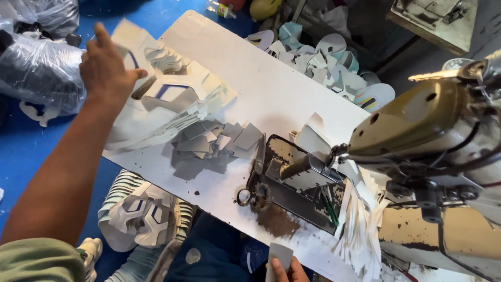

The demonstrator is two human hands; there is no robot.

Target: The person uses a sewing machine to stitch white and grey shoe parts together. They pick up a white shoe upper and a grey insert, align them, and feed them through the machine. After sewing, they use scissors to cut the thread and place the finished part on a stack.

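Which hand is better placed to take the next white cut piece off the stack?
Left. The left hand already rests on the white cut pieces, while the right hand holds a grey piece at the near table edge.

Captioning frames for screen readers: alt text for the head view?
Seen from above, a person's left hand reaches onto a stack of white cut-out shoe-upper pieces on a white worktable, while the right hand holds a small grey patch at the near edge. Loose grey patches, scissors and an old sewing machine lie alongside.
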